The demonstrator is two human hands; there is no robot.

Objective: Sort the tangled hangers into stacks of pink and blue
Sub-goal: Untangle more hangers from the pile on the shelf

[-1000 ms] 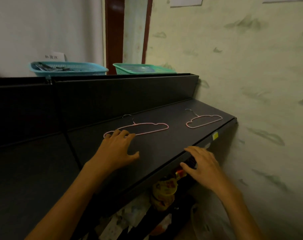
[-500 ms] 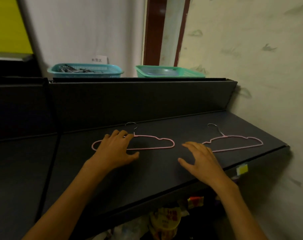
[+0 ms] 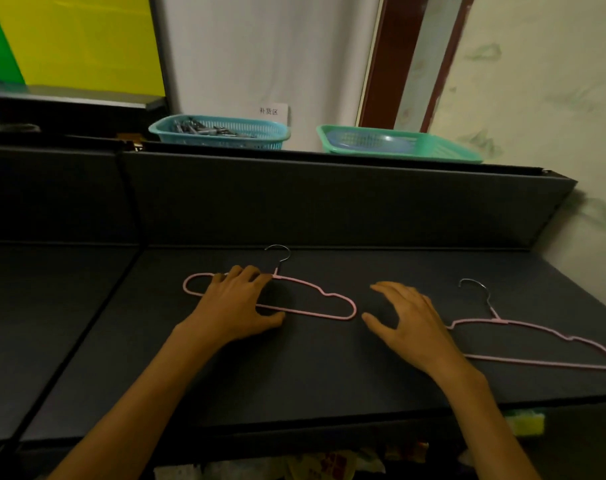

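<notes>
Since a second ago the right hand (image 3: 410, 322) has come up from the front edge of the long black shelf top (image 3: 329, 382) and now lies between the two hangers, while the left hand (image 3: 241, 303) has stayed put.

On the shelf's raised back ledge stand a blue plastic basket (image 3: 222, 133) and a green plastic tray (image 3: 402, 145). Lower down, both thin pink wire hangers with metal hooks lie flat, well apart, long axes running left to right, hooks pointing away. No blue hanger is visible.

Left pink hanger (image 3: 324, 306): the left hand rests over its left half, fingers spread and lightly bent across the wire, not clearly gripping it.

Right pink hanger (image 3: 544, 341): it lies just right of the right hand, which is spread and holding nothing, so that hand is the nearer one for sliding it over to form the pink stack.
</notes>
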